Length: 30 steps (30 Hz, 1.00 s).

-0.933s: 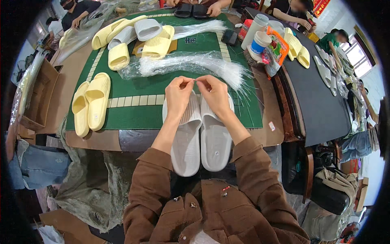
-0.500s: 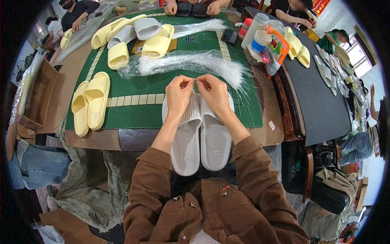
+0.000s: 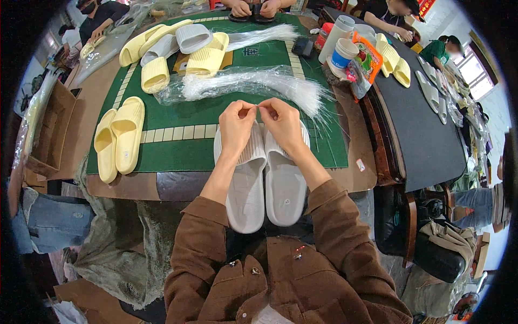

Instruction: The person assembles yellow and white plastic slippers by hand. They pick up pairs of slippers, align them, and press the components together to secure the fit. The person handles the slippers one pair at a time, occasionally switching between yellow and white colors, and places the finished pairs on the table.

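A pair of light grey slides, a left slide and a right slide, lies side by side at the table's near edge, heels toward me. Over their ribbed straps, my left hand and my right hand meet with thumbs and fingertips pinched together. Whatever the fingers hold is too small or hidden to make out. Just beyond my hands lies a bundle of clear plastic strands, partly in a clear bag, its loose ends fanned to the right. A pale yellow pair of slides rests to the left.
More yellow slides and grey slides lie at the back of the green mat. A white cup, a tall bottle and an orange packet stand back right. Across the table, a co-worker's hands handle dark slides.
My hands stay pinched together in nearly the same place. Across the table, the co-worker's hands and dark slides have shifted slightly away.
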Each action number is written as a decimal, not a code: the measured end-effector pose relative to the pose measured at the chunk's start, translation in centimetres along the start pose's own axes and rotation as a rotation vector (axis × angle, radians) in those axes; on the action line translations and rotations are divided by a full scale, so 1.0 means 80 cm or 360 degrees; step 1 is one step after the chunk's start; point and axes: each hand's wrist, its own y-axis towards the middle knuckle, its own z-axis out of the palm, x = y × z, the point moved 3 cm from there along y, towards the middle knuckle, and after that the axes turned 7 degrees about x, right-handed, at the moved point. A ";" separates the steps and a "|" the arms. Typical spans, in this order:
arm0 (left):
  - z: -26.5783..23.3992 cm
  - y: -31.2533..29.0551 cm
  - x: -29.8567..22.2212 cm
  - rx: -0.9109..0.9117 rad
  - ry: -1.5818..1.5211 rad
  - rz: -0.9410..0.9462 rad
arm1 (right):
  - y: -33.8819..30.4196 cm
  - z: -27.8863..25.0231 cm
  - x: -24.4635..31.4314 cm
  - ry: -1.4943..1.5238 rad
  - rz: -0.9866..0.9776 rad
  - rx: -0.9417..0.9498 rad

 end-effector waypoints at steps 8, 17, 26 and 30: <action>0.007 -0.006 0.004 -0.0153 0.0378 0.0288 | 0.000 0.004 -0.007 0.0026 0.0025 0.0021; 0.017 -0.015 -0.008 -0.0184 0.0467 0.0454 | 0.000 0.009 -0.016 0.0028 -0.0021 -0.0016; 0.007 -0.023 -0.030 0.0009 0.0700 0.0413 | 0.004 0.006 -0.011 -0.0012 0.0020 0.0035; 0.001 -0.080 -0.089 0.0239 0.0935 0.0790 | 0.001 0.005 -0.023 0.0003 -0.0008 -0.0038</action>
